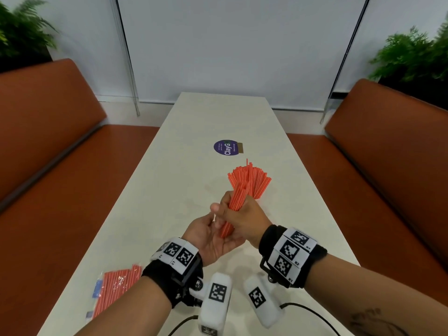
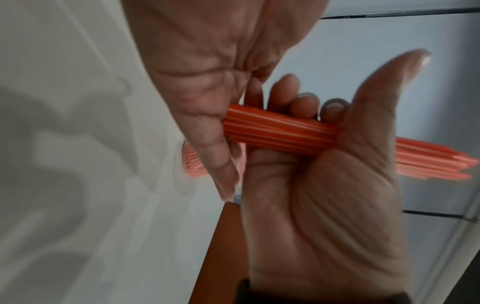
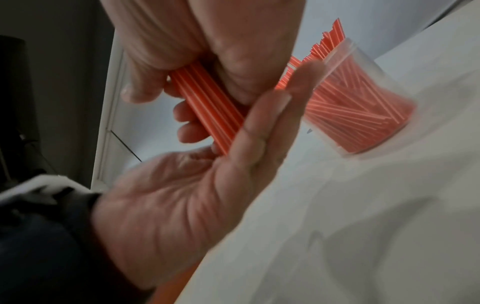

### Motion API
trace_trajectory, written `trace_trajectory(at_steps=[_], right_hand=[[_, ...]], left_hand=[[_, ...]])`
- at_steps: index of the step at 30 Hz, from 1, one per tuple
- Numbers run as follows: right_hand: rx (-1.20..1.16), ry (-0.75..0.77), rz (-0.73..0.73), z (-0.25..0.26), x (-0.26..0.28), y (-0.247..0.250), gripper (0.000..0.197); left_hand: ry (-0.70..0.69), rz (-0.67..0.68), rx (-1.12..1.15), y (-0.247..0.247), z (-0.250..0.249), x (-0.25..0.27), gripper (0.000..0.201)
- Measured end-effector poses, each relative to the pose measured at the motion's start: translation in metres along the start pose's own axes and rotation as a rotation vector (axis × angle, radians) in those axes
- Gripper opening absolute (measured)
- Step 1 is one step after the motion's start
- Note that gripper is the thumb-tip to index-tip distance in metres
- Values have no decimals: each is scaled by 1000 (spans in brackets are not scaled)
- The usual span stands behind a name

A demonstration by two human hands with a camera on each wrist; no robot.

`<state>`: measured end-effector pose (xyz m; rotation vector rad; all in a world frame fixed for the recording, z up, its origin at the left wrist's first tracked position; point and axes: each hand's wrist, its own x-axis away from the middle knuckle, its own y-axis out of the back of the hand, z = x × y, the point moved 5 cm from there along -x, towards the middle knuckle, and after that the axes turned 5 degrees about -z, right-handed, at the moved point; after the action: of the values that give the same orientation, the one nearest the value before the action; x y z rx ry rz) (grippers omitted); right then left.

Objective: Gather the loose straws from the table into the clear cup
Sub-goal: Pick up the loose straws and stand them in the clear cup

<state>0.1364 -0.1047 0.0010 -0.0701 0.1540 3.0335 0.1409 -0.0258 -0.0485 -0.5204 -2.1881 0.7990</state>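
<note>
My right hand (image 1: pixel 242 214) grips a bundle of orange white-striped straws (image 1: pixel 236 200) around its middle, tilted, above the white table (image 1: pixel 169 170). My left hand (image 1: pixel 206 234) lies open, palm up, under the bundle, and the lower straw ends rest against it. Just behind the hands stands the clear cup (image 1: pixel 257 192), packed with more orange straws (image 1: pixel 249 174) that fan out above its rim. In the right wrist view the cup (image 3: pixel 363 98) stands beyond the flat left hand (image 3: pixel 194 195) and the gripped bundle (image 3: pixel 207 107). In the left wrist view the right hand's fingers curl round the bundle (image 2: pixel 280 131).
A plastic packet of orange straws (image 1: pixel 116 287) lies at the table's front left corner. A round purple sticker (image 1: pixel 226 147) sits beyond the cup. Orange-brown benches (image 1: pixel 48 154) (image 1: pixel 388 154) flank the narrow table. Plants stand in both far corners.
</note>
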Motion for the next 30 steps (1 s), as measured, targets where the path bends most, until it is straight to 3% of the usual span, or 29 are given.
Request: trace_trajectory(at_steps=[5,10,14,16,18,21,24,30], right_hand=[[-45,-23,-110,4,0,0,38],[165,56,-114,-6,4,3,28],[215,24,-106,7,2,21,31],[211,69,-235,26,-7,44,33],[179,148,-406,43,-20,72,31],[215,163,-556,43,-46,100,27],[314,93,-513,25,-67,104,26],[593,-57,-269,-7,-73,85,31]], left_hand=[[-34,31,-43,-6,0,1,46],[-112,12,-304,-9,4,1,36],[-116,-49,-640,-20,-1,3,39],[-254,-125,-788,-28,-18,-3,30],[-483,-269,-857,-33,-43,-13,16],[-687,-456,-919,-39,-72,-25,25],[-725,-493,-1000,-48,-77,-38,34],[-669,-457,-1016,-44,-58,-64,50]])
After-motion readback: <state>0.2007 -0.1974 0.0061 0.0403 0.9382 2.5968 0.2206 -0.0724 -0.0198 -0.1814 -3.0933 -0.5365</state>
